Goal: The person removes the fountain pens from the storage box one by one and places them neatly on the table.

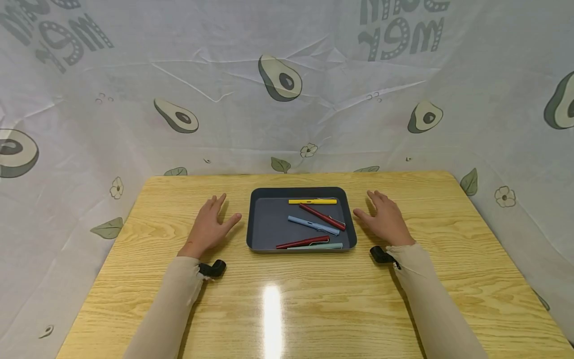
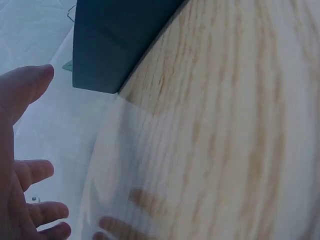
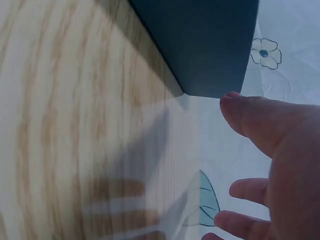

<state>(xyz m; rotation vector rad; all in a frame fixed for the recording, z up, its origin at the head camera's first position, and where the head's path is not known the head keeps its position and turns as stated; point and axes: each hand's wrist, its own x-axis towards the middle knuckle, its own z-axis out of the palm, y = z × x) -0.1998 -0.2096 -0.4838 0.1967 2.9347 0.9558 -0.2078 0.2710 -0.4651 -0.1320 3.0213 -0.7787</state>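
Note:
A dark grey rectangular tray (image 1: 269,219) sits on the wooden table between my two hands. Inside lie several clip pens: a yellow pen (image 1: 312,201) at the back, a dark red pen (image 1: 323,216) slanting at the right, a light blue pen (image 1: 313,225) in the middle, another red pen (image 1: 303,243) and a pale green pen (image 1: 316,246) along the front wall. To the tray's left is my left hand (image 1: 211,225), thumb and fingers spread, holding nothing. My right hand (image 1: 384,217) is likewise spread and bare at the right, its thumb close to the tray's right wall.
The light wooden table (image 1: 323,299) carries a bright glare streak in front of the tray. A white curtain (image 1: 233,139) printed with avocados, leaves and flowers hangs behind the table and at both sides. Black wrist mounts (image 1: 213,269) stick out at the sleeves.

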